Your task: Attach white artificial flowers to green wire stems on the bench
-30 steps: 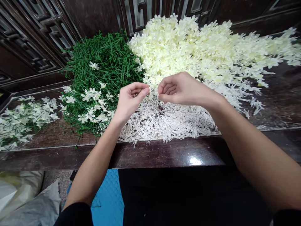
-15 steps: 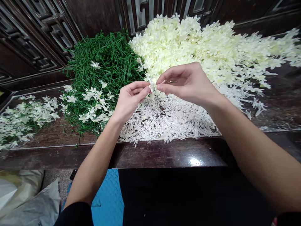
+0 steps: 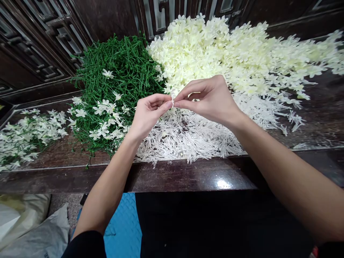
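In the head view my left hand (image 3: 149, 113) is closed, pinching a small white artificial flower (image 3: 174, 93) between thumb and forefinger. My right hand (image 3: 208, 100) comes from the other side, its thumb and forefinger pressed together at the flower's base. The thin white stamen piece between those fingers is mostly hidden. Under both hands spreads a heap of white stamen pieces (image 3: 193, 134). Behind them lies a large pile of cream-white flower heads (image 3: 204, 53). A mound of green plastic stems (image 3: 120, 68) sits to the left, with several white flowers (image 3: 104, 125) on stems at its front.
More stemmed white flowers (image 3: 34, 130) lie at the far left of the dark wooden bench (image 3: 172, 177). A carved wooden back (image 3: 64, 32) rises behind the piles. Below are a blue mat (image 3: 125, 222) and pale sacks (image 3: 45, 233) on the floor.
My right hand has moved slightly left, bringing the stamen piece up against the flower. My left hand has stayed almost still.
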A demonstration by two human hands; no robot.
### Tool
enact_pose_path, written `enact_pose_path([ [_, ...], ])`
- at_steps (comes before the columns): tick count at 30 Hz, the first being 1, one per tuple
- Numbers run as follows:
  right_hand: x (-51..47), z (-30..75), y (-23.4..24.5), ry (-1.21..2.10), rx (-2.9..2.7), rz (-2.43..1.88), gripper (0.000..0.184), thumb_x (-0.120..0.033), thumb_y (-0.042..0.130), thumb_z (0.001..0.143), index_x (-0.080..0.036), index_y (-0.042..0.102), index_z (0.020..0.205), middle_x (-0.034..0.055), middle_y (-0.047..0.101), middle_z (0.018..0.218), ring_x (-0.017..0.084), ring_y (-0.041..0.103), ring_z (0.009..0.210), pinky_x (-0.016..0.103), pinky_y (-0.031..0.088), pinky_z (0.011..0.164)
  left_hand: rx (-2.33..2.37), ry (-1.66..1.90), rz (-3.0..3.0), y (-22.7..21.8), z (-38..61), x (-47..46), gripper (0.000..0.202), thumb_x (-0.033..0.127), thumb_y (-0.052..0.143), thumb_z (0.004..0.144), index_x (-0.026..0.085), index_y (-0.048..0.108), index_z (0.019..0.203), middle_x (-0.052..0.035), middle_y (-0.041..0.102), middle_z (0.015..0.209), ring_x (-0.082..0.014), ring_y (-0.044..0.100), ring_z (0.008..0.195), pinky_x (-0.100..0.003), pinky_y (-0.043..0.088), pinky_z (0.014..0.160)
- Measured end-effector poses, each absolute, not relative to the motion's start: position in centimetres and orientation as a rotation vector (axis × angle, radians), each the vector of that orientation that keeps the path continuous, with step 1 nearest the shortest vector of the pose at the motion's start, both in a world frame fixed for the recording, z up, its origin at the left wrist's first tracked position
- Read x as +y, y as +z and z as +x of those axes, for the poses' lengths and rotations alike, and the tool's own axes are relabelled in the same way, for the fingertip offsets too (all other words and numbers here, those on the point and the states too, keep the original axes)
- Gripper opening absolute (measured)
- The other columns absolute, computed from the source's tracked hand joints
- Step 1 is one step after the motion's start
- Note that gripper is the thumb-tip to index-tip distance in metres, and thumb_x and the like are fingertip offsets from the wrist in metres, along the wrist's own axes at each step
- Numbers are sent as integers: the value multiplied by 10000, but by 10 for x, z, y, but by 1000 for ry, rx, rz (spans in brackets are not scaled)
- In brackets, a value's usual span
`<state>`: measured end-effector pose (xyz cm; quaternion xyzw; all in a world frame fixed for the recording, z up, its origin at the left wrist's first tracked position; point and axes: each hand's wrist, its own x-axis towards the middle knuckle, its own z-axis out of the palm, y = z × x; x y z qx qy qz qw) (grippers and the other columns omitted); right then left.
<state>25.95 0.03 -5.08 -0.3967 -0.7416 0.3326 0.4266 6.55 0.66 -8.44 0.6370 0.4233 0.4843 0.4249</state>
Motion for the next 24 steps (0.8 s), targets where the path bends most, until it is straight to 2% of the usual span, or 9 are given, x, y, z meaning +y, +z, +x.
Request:
enact_pose_path([
  [4, 0, 259, -51, 830, -1876, -1002, 33, -251, 772, 810, -250, 805, 808, 51, 795, 895, 254, 737, 849, 472, 648, 830, 1019, 1248, 1547, -84, 65, 6, 80, 219, 839, 776, 205, 790, 838, -30, 783, 865, -112, 692, 771, -243, 570, 712],
  [10, 2, 258, -57, 804, -1826, -955, 22, -220, 800, 776, -236, 789, 786, 49, 783, 858, 240, 735, 816, 448, 658, 832, 1011, 1247, 1517, -84, 64, 6, 243, 341, 919, 674, 206, 809, 843, -37, 794, 886, -135, 697, 798, -273, 583, 760],
  [19, 4, 259, -59, 831, -1817, -950, 86, -247, 820, 774, -214, 742, 757, 45, 758, 835, 223, 719, 788, 430, 633, 797, 1050, 1248, 1633, -83, 63, 7, 265, 363, 921, 668, 196, 809, 842, -42, 803, 887, -146, 716, 808, -290, 606, 790],
  [21, 6, 261, -58, 851, -1820, -958, 139, -292, 843, 765, -205, 743, 808, 57, 754, 868, 229, 716, 815, 432, 624, 793, 1052, 1272, 1663, -82, 63, 7, 249, 345, 905, 695, 199, 806, 871, -45, 808, 912, -151, 728, 827, -294, 616, 798],
  [24, 10, 266, -57, 898, -1881, -956, 341, -360, 903, 697, -191, 743, 946, 77, 749, 959, 252, 709, 888, 429, 612, 788, 1046, 1306, 1707, -82, 63, 6, 211, 275, 876, 726, 201, 798, 908, -44, 808, 936, -149, 740, 834, -290, 628, 803],
])
